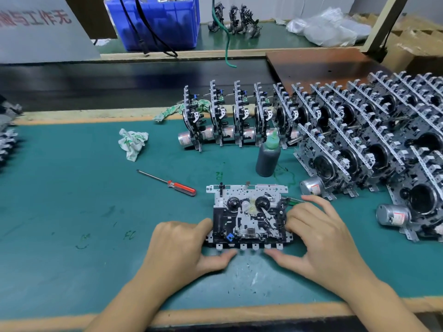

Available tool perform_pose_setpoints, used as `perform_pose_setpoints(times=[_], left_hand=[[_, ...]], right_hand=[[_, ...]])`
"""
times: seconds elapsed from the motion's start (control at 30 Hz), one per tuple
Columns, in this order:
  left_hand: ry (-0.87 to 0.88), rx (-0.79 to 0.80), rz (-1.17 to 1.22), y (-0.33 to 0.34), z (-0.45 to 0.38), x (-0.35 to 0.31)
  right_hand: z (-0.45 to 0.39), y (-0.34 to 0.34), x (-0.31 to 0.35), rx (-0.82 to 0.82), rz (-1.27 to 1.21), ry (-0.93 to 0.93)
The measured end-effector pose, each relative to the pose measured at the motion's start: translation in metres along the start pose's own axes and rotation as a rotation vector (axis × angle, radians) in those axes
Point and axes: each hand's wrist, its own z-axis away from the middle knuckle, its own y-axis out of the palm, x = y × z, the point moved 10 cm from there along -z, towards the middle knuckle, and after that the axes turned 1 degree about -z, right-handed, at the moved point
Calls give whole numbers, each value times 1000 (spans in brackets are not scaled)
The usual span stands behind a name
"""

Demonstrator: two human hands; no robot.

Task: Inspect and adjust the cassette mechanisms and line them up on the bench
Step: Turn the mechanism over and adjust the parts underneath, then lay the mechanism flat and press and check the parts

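A cassette mechanism (247,215) lies flat, face up, on the green bench mat (72,212) in front of me, its two black reel hubs showing. My left hand (182,245) grips its left edge, thumb along the near side. My right hand (318,236) grips its right edge, fingers curled over the right corner and thumb along the near side. A thin green-handled tool (296,200) pokes out from under my right fingers. A row of finished mechanisms (230,116) stands upright on edge behind.
A red-handled screwdriver (175,184) lies left of the mechanism. A dark bottle with a green nozzle (268,156) stands behind it. Crumpled cloth (131,142) sits further left. Several stacked mechanisms (383,140) crowd the right side. A blue crate (158,20) stands beyond the black conveyor belt.
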Motion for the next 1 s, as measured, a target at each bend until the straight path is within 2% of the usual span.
perform_pose_setpoints(times=[0.1, 0.23, 0.4, 0.5, 0.73, 0.9, 1.0], left_hand=[[-44, 31, 12, 2, 0, 2], [-133, -5, 12, 0, -1, 7], [-167, -55, -42, -3, 0, 7], [-175, -33, -35, 0, -2, 9], [-73, 100, 38, 11, -1, 8], [38, 82, 113, 9, 1, -5], [26, 72, 91, 8, 0, -4]], right_hand=[[0, -1, -1, -15, 1, 32], [-1, 0, 2, -17, 14, 48], [-2, 3, 0, 35, -58, 44], [-3, 4, 2, 36, -56, 36], [-3, 1, -1, 3, 35, 48], [-2, -2, -3, -24, 47, 107], [-3, -4, -5, -38, 56, 130]])
